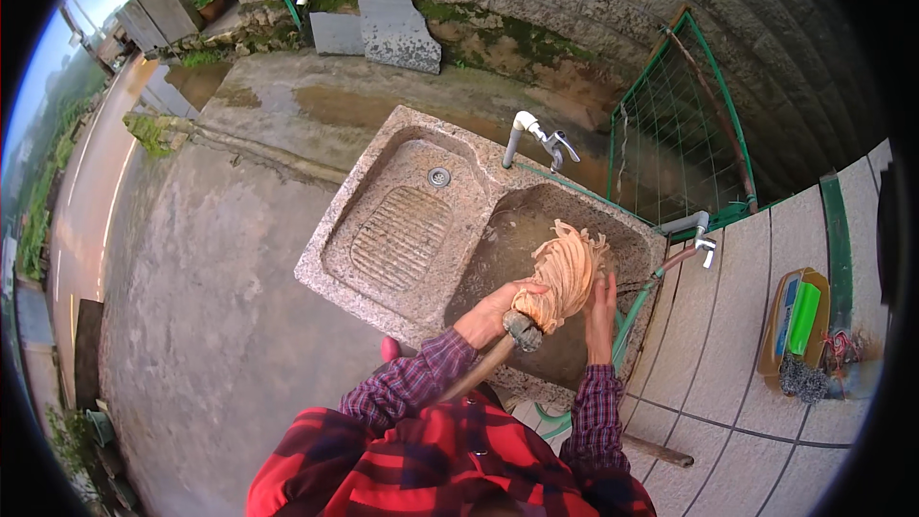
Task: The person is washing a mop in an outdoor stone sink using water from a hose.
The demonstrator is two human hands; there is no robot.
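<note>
A mop with pale orange cloth strands [569, 273] is held over the deep basin of a speckled stone sink [392, 311]. Its wooden handle [481, 367] slants down toward my body, and a dark grey collar joins it to the strands. My left hand [493, 311] is closed around the strands just above the collar, on their left side. On the other side, my right hand [600, 311] has its fingers stretched upward along the strands; whether it presses on them is hard to tell. The basin's bottom looks wet, partly hidden by the mop.
A white tap [541, 137] stands behind the sink, and a second tap [704, 241] at the right feeds a green hose [627, 321]. The sink's left side has a ribbed washboard [402, 237]. A tray [796, 325] with a green brush lies on the tiles beside a green mesh frame [684, 120].
</note>
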